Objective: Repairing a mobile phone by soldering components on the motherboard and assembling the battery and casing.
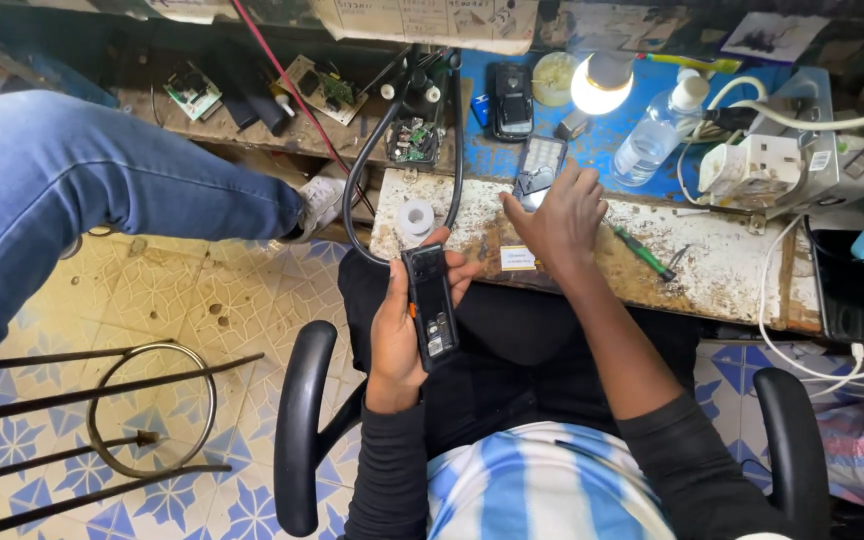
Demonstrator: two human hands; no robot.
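Cluttered repair bench point(712, 262), worn white top with a blue panel behind, tiled floor below. Left hand point(402, 330) wraps around a black keypad phone point(430, 305) with its back cover off, held over the lap just off the bench's front edge. Right hand point(557, 215) rests fingers-spread on the bench, fingertips touching a small handset point(537, 168) lying at the blue panel's front edge. Clear plastic bottle point(657, 135) lies tilted on the blue panel, contents can't tell. Lit bulb point(600, 85) near the back edge.

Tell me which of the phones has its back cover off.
The black phone held in the left hand: its battery bay is exposed. The phone on the blue mat and the one by the right hand lie closed.
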